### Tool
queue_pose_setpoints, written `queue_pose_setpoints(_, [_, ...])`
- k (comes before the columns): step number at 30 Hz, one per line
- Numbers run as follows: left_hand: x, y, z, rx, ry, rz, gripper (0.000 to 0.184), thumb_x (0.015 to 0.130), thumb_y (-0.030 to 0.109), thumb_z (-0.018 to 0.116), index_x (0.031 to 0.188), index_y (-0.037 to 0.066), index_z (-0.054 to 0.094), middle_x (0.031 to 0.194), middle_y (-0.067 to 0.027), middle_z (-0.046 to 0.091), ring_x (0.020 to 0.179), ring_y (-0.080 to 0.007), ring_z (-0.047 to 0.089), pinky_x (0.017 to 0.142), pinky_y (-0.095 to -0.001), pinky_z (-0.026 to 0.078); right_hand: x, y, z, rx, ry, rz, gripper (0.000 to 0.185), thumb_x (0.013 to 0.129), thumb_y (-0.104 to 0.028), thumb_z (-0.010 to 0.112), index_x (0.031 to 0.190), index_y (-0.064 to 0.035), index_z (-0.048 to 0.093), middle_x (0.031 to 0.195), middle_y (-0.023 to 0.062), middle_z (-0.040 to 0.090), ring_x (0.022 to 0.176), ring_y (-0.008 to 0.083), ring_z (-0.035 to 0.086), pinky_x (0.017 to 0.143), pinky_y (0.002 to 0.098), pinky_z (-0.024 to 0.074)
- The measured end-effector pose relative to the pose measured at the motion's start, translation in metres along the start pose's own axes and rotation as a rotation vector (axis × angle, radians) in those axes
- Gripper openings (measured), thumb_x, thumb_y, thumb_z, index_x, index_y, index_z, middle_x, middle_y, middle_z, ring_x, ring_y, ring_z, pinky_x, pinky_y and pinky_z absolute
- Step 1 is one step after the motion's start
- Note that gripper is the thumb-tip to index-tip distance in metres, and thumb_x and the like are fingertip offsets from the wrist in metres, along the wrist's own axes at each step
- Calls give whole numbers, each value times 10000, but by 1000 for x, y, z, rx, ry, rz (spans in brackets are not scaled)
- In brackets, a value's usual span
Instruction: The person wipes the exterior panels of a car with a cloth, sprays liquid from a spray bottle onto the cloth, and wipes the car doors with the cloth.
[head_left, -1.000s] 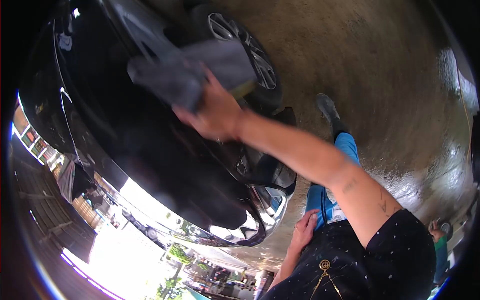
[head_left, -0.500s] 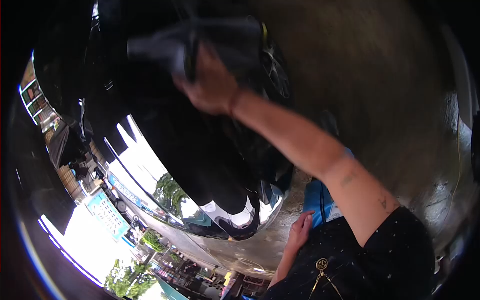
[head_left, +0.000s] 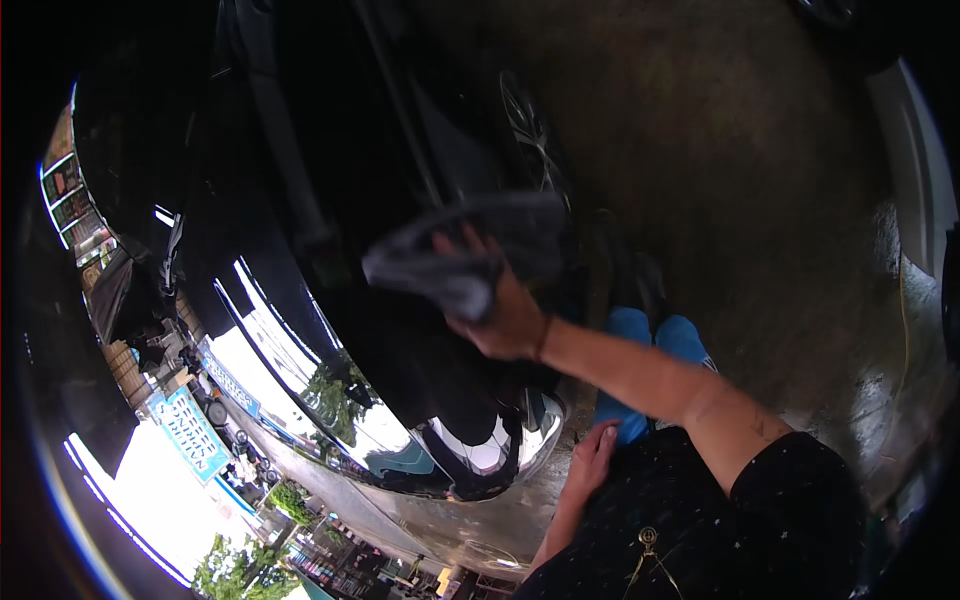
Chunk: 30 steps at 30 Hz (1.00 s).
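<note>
A grey cloth lies bunched and partly spread over the dark body of a black car. My right hand has hold of it, some fingers showing on top of the folds; both are slightly blurred. The underside of the cloth is hidden. Low in the view, my left hand hangs beside my blue trousers, its fingers curled together with nothing visible in them.
The car's headlight is near my legs, and a wheel stands beyond the cloth. Wet brown floor stretches to the right. A light-coloured vehicle's edge is at far right. A blue sign stands outside at lower left.
My right hand and the cloth swung up over the car, then came back down and nearer to my body. The view has shifted. My left hand stays low by my trousers.
</note>
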<state>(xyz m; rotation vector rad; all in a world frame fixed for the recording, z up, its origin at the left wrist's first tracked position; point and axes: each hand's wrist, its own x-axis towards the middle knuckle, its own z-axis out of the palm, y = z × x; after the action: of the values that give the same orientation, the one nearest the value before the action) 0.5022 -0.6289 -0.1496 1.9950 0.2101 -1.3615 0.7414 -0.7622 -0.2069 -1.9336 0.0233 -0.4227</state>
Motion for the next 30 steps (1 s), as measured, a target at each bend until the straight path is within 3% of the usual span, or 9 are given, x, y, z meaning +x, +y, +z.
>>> queue_pose_setpoints(6, [18,25,-4,-18,-99,-71,355,1064,330,487,1236,60,640,831,-148,652,770,-244,650,764,-363,509,22,34,-14,230,6,84,598,920,-299,640,1476,-149,480,1574,171,379,1492,386,254,1221,524,147])
queue_pose_setpoints(9, [49,9,-7,29,-56,72,355,1062,328,485,1241,60,634,850,-145,650,809,-247,656,784,-362,505,-101,9,-15,37,-590,182,700,946,-376,563,1578,-180,333,1672,156,157,1542,426,58,1230,547,50])
queue_pose_setpoints(12, [63,5,-8,103,-15,307,350,1058,321,483,1254,68,625,881,-159,660,868,-272,674,806,-359,503,-76,20,-3,35,-340,118,716,954,-404,538,1587,-164,306,1679,159,126,1533,459,44,1227,558,53])
queue_pose_setpoints(15, [70,54,-20,-60,-129,-60,337,1057,319,477,1254,91,628,905,-183,673,884,-315,685,810,-358,504,93,62,-29,202,-11,137,567,983,-324,537,1502,-117,439,1603,159,336,1508,380,223,1218,544,128])
queue_pose_setpoints(18, [76,67,-18,-31,-144,-73,339,1055,327,482,1249,93,630,909,-196,675,884,-333,688,807,-369,508,239,148,-38,80,282,-74,364,989,-337,549,1119,-22,676,1148,177,701,1191,349,575,1104,464,345])
queue_pose_setpoints(21, [79,67,-13,-26,-109,-28,335,1052,325,487,1245,92,631,908,-215,676,886,-358,691,803,-385,513,177,137,-40,336,171,68,401,977,-308,567,1261,-26,609,1330,178,609,1268,378,505,1116,468,340])
queue_pose_setpoints(24, [74,71,-13,48,-99,12,335,1063,296,489,1244,56,636,838,-117,619,779,-188,600,773,-320,491,-28,61,-35,32,-473,114,676,938,-380,583,1552,-185,381,1670,123,186,1541,428,53,1230,567,48])
queue_pose_setpoints(28, [80,69,-13,136,-73,51,339,1060,300,490,1247,55,632,881,-151,637,820,-220,624,803,-340,493,-68,63,-19,154,-669,213,702,903,-403,603,1545,-210,396,1657,147,213,1517,466,131,1189,618,123])
queue_pose_setpoints(30, [84,88,-17,-40,-23,-47,342,1065,304,479,1245,58,635,816,-109,612,770,-180,592,755,-317,479,37,97,-25,-53,-137,-2,648,909,-366,621,1497,-153,452,1601,159,322,1464,448,268,1157,608,220])
